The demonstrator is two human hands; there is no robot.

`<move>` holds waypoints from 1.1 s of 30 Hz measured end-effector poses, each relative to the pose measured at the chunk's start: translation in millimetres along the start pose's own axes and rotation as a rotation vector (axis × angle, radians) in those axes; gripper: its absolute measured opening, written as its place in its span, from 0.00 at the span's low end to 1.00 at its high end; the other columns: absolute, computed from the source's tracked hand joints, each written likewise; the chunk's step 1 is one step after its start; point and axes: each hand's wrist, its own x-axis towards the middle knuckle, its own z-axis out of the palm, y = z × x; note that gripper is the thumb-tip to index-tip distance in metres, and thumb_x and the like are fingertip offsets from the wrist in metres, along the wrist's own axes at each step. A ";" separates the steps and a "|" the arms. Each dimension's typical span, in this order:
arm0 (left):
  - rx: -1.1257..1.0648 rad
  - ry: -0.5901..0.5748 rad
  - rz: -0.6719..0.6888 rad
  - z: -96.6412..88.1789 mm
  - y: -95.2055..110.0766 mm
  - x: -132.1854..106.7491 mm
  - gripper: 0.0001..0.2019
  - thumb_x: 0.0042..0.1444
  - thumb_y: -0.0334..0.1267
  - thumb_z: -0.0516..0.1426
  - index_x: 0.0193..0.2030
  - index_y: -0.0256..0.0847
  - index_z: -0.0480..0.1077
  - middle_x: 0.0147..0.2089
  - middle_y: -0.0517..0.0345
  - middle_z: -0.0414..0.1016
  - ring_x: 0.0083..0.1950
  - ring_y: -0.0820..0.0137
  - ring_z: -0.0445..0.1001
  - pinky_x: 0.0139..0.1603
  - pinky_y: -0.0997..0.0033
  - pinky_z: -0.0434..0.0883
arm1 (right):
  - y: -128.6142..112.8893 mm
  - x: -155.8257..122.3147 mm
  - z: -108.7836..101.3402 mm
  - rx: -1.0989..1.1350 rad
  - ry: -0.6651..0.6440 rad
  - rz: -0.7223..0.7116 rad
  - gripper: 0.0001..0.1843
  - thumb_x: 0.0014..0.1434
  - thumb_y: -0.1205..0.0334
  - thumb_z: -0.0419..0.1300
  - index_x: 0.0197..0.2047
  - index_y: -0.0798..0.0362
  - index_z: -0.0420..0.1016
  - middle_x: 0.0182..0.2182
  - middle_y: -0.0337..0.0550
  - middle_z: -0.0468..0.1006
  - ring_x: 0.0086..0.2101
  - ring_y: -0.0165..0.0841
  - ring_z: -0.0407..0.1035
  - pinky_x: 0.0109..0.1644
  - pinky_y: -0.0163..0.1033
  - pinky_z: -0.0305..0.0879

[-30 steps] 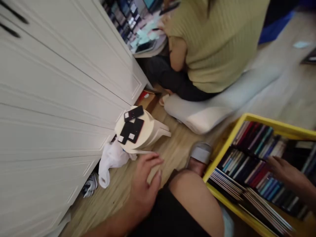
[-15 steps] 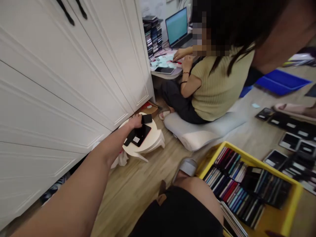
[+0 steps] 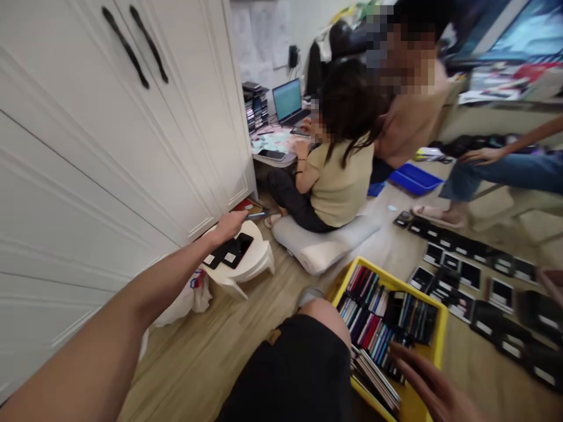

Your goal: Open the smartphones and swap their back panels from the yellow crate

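My left hand (image 3: 233, 225) is over the small white stool (image 3: 253, 264), its fingers closed on a phone (image 3: 255, 215) seen nearly edge-on. On the stool below lie a black tablet (image 3: 238, 249) with a white label and, beside it, another dark device (image 3: 212, 259), partly covered by my forearm. My right hand (image 3: 433, 378), blurred, hovers with fingers stretched out above the front right of a yellow bin (image 3: 441, 334). Rows of phones (image 3: 373, 308) stand on edge in the bin, and a stack of larger, thin devices (image 3: 376, 381) leans at its near end.
White cabinets (image 3: 176, 146) line the left. A person (image 3: 338, 187) sits on a grey cushion (image 3: 303, 246) at a low table with a laptop (image 3: 288, 99). Rows of labelled devices (image 3: 470, 274) cover the floor at right, near a blue tray (image 3: 416, 179) and other people.
The view has swung right and up. My left hand has lifted slightly, and the phone in it has turned edge-on. My right hand has come into view over the yellow bin.
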 end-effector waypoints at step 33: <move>-1.326 -0.720 -0.601 161.7 129.9 -211.8 0.43 0.59 0.74 0.46 0.51 0.32 0.77 0.37 0.45 0.83 0.36 0.56 0.83 0.39 0.61 0.78 | -104.4 -204.3 61.7 0.098 0.322 -0.612 0.09 0.67 0.59 0.60 0.50 0.46 0.76 0.47 0.45 0.81 0.47 0.41 0.74 0.51 0.45 0.71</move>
